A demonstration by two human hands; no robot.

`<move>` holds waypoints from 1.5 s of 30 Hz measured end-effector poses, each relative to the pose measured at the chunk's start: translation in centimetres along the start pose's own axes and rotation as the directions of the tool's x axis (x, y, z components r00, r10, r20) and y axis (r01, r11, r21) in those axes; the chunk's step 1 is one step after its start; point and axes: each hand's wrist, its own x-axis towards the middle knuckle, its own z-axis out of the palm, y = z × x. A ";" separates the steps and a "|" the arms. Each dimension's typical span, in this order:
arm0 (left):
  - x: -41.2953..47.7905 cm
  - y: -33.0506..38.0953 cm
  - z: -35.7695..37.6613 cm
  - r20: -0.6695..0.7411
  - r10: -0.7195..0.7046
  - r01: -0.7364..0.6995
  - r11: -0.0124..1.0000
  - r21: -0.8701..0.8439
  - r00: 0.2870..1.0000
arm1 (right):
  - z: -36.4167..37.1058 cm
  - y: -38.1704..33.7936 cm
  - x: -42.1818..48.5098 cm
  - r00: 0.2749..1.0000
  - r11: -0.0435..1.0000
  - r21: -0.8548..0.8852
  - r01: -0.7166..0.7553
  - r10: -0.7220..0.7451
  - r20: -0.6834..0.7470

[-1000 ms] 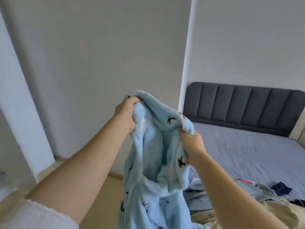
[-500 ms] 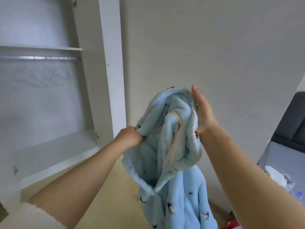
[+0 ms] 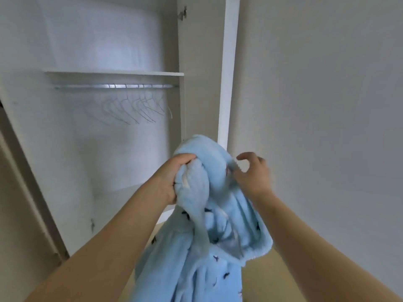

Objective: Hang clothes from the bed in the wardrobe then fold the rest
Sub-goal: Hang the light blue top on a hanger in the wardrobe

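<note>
The left grip (image 3: 174, 177) is closing tight around a bunched fold at the top of the blue fleece garment (image 3: 218, 277), fingers curled over the cloth and the fist holding it up at about chest height. The right grip (image 3: 253, 173) is sitting just to the right of it, at the garment's stitched edge, with its fingers curled and one fingertip lifted clear. It is touching the fleece, but I cannot tell whether it is actually pinching the edge or only resting against it. Both bare forearms are reaching up and forward from the near corners.

The garment is hanging from the hands in mid-air, its rounded top bulging between them and the rest falling in soft folds towards the near edge. Small dark figures are showing across the pale blue pile.

Beyond and to the left, the wardrobe (image 3: 202, 62) is standing open. A shelf (image 3: 113, 73) is running across it, and just beneath that a metal rail (image 3: 87, 86) is carrying a cluster of thin wire hangers (image 3: 135, 107), bunched towards its right end. To the right, a plain wall (image 3: 327, 105) is filling the view, and a strip of tan floor (image 3: 261, 277) is showing below the garment.
</note>
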 end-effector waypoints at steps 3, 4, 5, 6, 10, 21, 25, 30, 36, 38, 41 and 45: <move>2.5 2.6 -3.1 -0.150 0.114 -0.083 0.977 0.198 0.982 | 6.5 -1.8 1.1 0.914 0.998 0.068 0.012 -0.039 0.404; 3.2 3.6 -4.2 -0.177 0.139 -0.098 0.970 0.224 0.974 | 8.4 -2.4 1.6 0.873 0.994 0.109 -0.006 -0.048 0.485; 3.9 4.5 -5.6 -0.194 0.160 -0.116 0.969 0.219 0.968 | 10.4 -2.9 2.3 0.835 0.987 0.157 -0.017 -0.072 0.545; 4.6 5.4 -7.1 -0.207 0.189 -0.152 0.972 0.181 0.960 | 12.5 -3.4 3.3 0.794 0.976 0.217 -0.012 -0.123 0.596; 7.0 8.3 -12.1 -0.255 0.323 -0.327 0.945 0.027 0.911 | 20.4 -5.9 7.3 0.642 0.924 0.380 0.045 -0.318 0.697; 21.6 17.1 -26.6 -0.746 0.257 -0.457 0.887 -0.070 0.614 | 37.1 -13.2 26.1 0.637 0.941 0.340 -0.002 -0.261 0.726; 26.0 18.6 -31.2 -0.811 0.242 -0.507 0.859 -0.077 0.533 | 44.1 -15.6 29.5 0.553 0.933 0.358 0.049 -0.324 0.768; 31.3 21.2 -36.0 -0.795 0.226 -0.530 0.837 -0.137 0.564 | 51.8 -18.1 34.1 0.573 0.924 0.355 0.142 -0.370 0.732; 39.4 24.6 -41.9 -0.770 0.251 -0.549 0.822 -0.151 0.586 | 59.4 -21.9 41.5 0.632 0.894 0.377 0.244 -0.441 0.637; 41.9 26.0 -43.7 -0.764 0.237 -0.511 0.848 -0.138 0.600 | 62.0 -23.9 44.1 0.653 0.898 0.369 0.240 -0.430 0.623; 45.1 28.0 -46.9 -0.753 0.225 -0.482 0.865 -0.137 0.618 | 66.1 -26.8 47.3 0.673 0.901 0.354 0.252 -0.426 0.604; 48.1 30.1 -50.8 -0.736 0.230 -0.469 0.873 -0.134 0.637 | 71.2 -29.0 50.7 0.722 0.920 0.345 0.187 -0.366 0.587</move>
